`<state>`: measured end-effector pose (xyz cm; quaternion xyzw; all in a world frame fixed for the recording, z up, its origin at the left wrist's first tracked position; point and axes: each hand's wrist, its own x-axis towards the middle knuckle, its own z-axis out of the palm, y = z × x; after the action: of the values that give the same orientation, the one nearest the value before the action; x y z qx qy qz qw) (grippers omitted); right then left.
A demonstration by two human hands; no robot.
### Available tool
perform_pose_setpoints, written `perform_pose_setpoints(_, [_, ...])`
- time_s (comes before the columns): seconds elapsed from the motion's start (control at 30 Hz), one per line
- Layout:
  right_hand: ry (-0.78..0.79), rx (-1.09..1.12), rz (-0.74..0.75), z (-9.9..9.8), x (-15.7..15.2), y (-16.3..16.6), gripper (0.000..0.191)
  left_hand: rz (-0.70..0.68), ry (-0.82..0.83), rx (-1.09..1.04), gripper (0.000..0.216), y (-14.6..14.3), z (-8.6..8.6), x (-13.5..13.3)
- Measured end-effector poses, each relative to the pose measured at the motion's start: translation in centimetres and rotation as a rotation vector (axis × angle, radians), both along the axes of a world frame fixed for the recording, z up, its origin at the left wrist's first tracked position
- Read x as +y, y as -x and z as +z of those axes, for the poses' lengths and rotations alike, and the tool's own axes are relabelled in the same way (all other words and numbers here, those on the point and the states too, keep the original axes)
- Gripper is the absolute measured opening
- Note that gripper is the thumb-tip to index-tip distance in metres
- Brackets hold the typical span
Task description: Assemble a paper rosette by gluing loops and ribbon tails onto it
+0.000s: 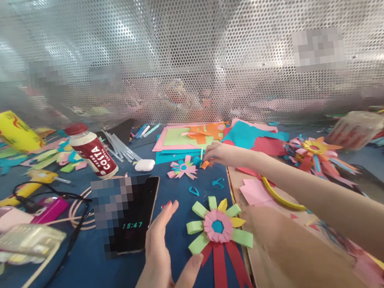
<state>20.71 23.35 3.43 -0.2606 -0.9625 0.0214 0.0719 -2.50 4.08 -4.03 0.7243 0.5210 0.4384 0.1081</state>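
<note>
A paper flower rosette lies on the blue table, with a pink pleated centre, a blue middle, green loops, yellow points and red ribbon tails. My left hand is open beside it, the thumb tip close to the red tails; I cannot tell if it touches. Farther off, my right hand has its fingers pinched on a small orange paper piece. A smaller pink and blue paper flower lies left of those fingers. Small blue paper loops rest between the two hands.
A black phone, a white earbud case and a Costa bottle stand left. Behind are coloured paper sheets and a perforated metal panel. Cables and a yellow glue gun lie far left. Another paper flower is right.
</note>
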Motion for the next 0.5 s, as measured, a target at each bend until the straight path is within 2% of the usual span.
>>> perform_pose_setpoints(0.1, [-0.014,-0.025,-0.006,-0.2,0.0,0.3,0.020,-0.002,0.002,0.012,0.046,0.0,-0.1,0.0])
perform_pose_setpoints(0.27, [-0.031,-0.083,0.018,0.0,0.2,1.3,0.017,0.018,0.016,0.061,0.049,-0.8,1.1,-1.0])
perform_pose_setpoints(0.5, [-0.006,-0.061,-0.013,1.8,0.1,1.1,0.015,-0.010,0.023,0.053,0.051,-0.8,1.5,-1.0])
